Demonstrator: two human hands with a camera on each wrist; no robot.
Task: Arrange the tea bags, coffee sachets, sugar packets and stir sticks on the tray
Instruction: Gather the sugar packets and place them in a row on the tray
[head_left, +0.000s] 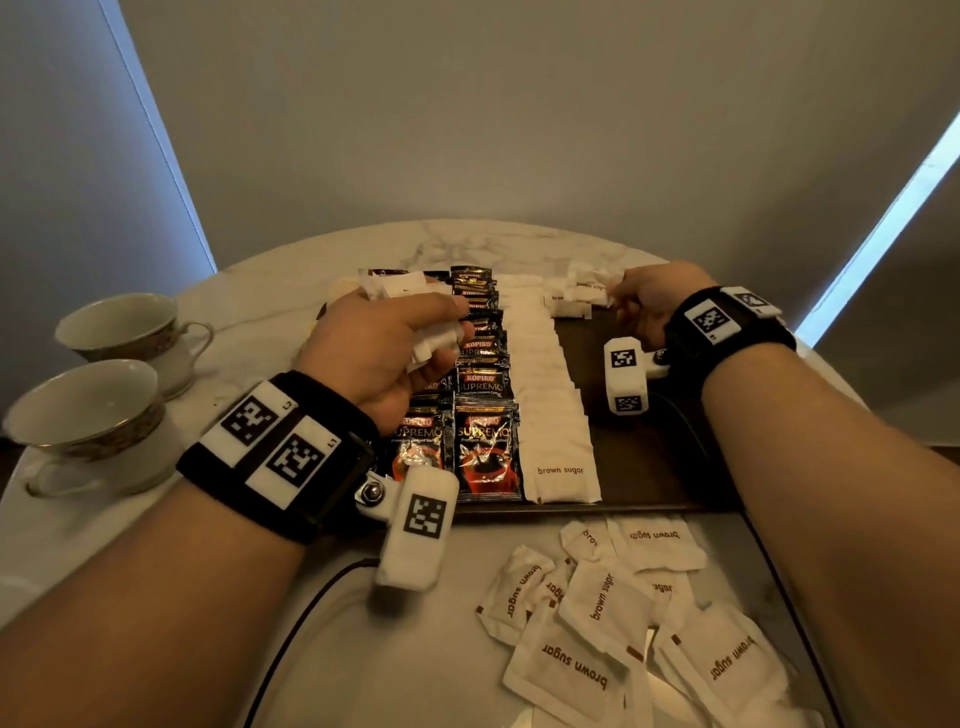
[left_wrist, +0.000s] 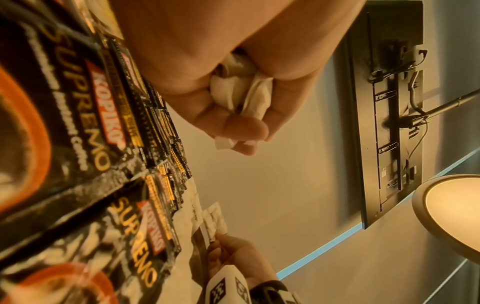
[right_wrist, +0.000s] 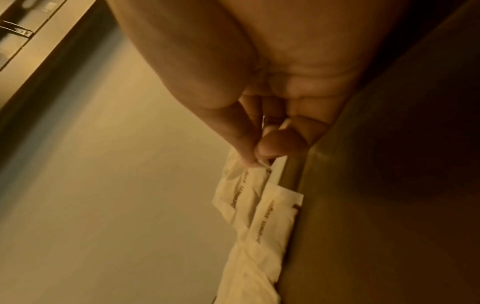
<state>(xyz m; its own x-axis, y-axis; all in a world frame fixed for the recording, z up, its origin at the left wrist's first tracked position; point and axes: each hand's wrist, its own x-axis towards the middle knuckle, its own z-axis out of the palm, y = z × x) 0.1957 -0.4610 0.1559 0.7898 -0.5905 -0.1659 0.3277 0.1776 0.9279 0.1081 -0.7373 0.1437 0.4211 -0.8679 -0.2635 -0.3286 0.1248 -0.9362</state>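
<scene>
**Stock on table and tray, front to back**

Nearest me: loose brown sugar packets (head_left: 613, 618), a scattered overlapping heap on the marble table (head_left: 270, 525), just in front of the tray's near edge.

Next, the dark wooden tray (head_left: 644, 447). On it, left to right: two columns of black Kopiko coffee sachets (head_left: 485, 447), overlapped like shingles and running away from me; touching them, one shingled column of sugar packets (head_left: 558, 415), the front one reading "brown sugar".

My left hand (head_left: 382, 343) hovers above the coffee columns, fingers curled round a crumpled bunch of white packets (left_wrist: 240, 90).

Left of the tray, two teacups (head_left: 98, 395) stand on the table, well apart from the sachets.

Farther off, my right hand (head_left: 652, 299) pinches the corner of one sugar packet (right_wrist: 240, 185) between thumb and forefinger, at the tray's far right corner, among a few packets (head_left: 574, 293) lying there.
</scene>
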